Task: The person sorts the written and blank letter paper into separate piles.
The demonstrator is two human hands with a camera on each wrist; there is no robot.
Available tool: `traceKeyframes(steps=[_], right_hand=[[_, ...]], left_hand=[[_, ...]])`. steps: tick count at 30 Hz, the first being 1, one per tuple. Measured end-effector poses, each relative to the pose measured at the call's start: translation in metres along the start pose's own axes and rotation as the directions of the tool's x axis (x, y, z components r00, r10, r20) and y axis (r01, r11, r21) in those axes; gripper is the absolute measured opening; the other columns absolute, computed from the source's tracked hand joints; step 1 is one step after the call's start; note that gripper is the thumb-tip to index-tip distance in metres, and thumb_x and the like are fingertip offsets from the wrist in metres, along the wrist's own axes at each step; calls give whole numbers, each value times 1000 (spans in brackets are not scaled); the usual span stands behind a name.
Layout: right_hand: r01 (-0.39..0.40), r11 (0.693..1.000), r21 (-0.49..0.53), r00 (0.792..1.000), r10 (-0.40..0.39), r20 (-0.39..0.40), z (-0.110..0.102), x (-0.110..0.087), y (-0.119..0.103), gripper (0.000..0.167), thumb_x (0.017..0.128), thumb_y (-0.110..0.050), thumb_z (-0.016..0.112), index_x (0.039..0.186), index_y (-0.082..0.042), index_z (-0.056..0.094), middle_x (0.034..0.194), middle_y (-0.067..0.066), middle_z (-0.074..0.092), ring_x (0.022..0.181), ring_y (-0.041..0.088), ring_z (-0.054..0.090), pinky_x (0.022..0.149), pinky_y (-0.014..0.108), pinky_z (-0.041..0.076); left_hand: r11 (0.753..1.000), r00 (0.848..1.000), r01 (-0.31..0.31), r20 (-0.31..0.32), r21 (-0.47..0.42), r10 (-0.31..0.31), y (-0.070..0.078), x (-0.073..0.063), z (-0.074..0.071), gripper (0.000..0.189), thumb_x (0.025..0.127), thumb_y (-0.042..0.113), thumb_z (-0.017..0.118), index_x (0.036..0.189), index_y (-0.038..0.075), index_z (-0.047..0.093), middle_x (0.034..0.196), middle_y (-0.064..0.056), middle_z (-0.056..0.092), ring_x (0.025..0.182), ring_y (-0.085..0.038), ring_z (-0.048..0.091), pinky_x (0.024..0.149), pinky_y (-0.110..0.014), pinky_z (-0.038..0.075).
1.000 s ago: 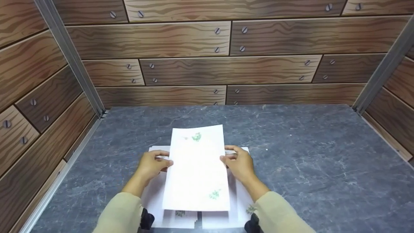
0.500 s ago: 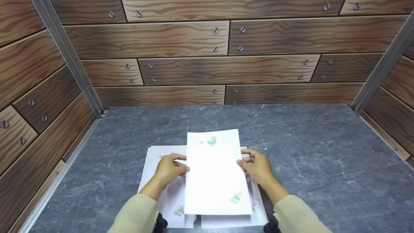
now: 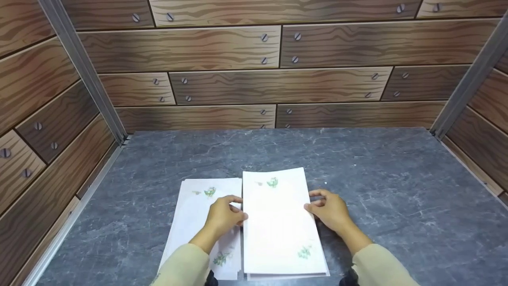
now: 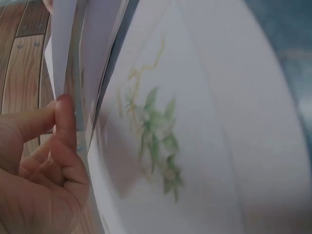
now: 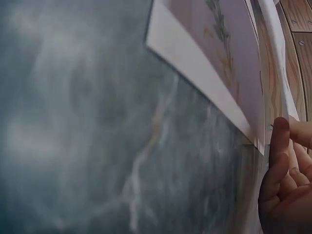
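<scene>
A white sheet of paper (image 3: 278,226) with small green leaf prints is held by its two long sides. My left hand (image 3: 224,216) pinches its left edge between thumb and fingers; in the left wrist view the hand (image 4: 44,165) grips the thin edge above the papers. On the opposite side my right hand (image 3: 331,210) pinches the right edge, as the right wrist view shows at the fingertips (image 5: 281,127). Beneath the held sheet lies a right-hand stack of paper (image 5: 195,78), mostly hidden in the head view. A left-hand stack (image 3: 198,222) with similar leaf prints lies beside it, under my left forearm.
The papers lie on a dark grey marbled tabletop (image 3: 397,190) near its front edge. Wood-patterned walls (image 3: 222,87) with metal corner posts (image 3: 85,67) enclose the table at the back and sides. A narrow gap runs between the two stacks.
Both hands have carried the sheet to the right and toward the front, from over both stacks to over the right-hand one. The left-hand stack is now uncovered.
</scene>
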State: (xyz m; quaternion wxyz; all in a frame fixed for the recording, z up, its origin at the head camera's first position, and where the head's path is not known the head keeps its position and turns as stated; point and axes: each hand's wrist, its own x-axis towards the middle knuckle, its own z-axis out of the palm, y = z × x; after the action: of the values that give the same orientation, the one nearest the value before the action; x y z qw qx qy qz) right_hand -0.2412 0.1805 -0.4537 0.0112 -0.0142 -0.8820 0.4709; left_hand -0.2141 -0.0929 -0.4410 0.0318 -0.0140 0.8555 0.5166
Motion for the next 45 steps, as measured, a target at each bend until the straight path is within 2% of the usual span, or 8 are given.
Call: traceKeyframes(steps=[6, 12, 20, 27, 36, 40, 45], right_hand=[[-7, 1000, -17, 1000, 7, 13, -3, -2, 6, 38, 83, -12, 74, 117, 1, 61, 84, 6, 68, 63, 17, 62, 54, 32, 50], [-5, 1000, -18, 1000, 5, 12, -3, -2, 9, 38, 83, -12, 74, 116, 2, 61, 80, 5, 68, 61, 18, 62, 53, 32, 48], [-9, 999, -48, 1000, 9, 2, -4, -3, 9, 38, 81, -15, 76, 114, 0, 63, 81, 4, 68, 66, 18, 64, 57, 33, 50], [8, 997, -74, 1000, -10, -24, -3, -3, 10, 36, 80, -15, 77, 110, 1, 64, 78, 2, 67, 68, 17, 64, 61, 33, 50], [20, 996, -92, 999, -24, -35, -1, -3, 11, 33, 80, -14, 77, 108, 0, 66, 77, 1, 66, 71, 17, 62, 64, 34, 50], [27, 996, -86, 999, -30, -33, -1, -3, 10, 32, 80, -13, 77, 108, 0, 66, 80, 1, 68, 73, 18, 63, 67, 35, 51], [18, 998, -59, 999, -20, -37, 0, -4, 9, 31, 80, -11, 76, 107, 0, 66, 80, 2, 68, 68, 16, 64, 61, 32, 52]], left_hand=[[1000, 1000, -15, 6, 26, 15, -1, -3, 6, 38, 77, -2, 74, 113, -3, 62, 70, -3, 63, 56, -17, 65, 54, -30, 52], [998, 1000, -6, 1, 64, 6, -1, -3, 9, 38, 76, 0, 75, 112, -3, 62, 69, -1, 63, 55, -16, 64, 53, -30, 51], [992, 1000, -22, 8, 128, 21, 0, -5, 12, 39, 77, 2, 75, 113, -4, 62, 67, 0, 64, 58, -15, 64, 62, -33, 53], [993, 1000, -19, -5, 119, 20, -2, -5, 13, 38, 76, 0, 75, 111, -4, 62, 67, -1, 64, 57, -16, 62, 54, -29, 52], [993, 1000, 17, -28, 118, -14, -3, -2, 14, 37, 73, -3, 75, 109, -4, 63, 65, -1, 63, 53, -15, 60, 49, -29, 51], [992, 999, 29, -49, 123, -24, -1, -2, 13, 36, 71, -4, 76, 105, -4, 65, 68, -3, 63, 54, -15, 60, 50, -29, 51], [992, 999, 23, -50, 121, -17, -2, -2, 9, 32, 72, -2, 75, 102, -3, 65, 69, -3, 65, 57, -15, 61, 53, -29, 51]])
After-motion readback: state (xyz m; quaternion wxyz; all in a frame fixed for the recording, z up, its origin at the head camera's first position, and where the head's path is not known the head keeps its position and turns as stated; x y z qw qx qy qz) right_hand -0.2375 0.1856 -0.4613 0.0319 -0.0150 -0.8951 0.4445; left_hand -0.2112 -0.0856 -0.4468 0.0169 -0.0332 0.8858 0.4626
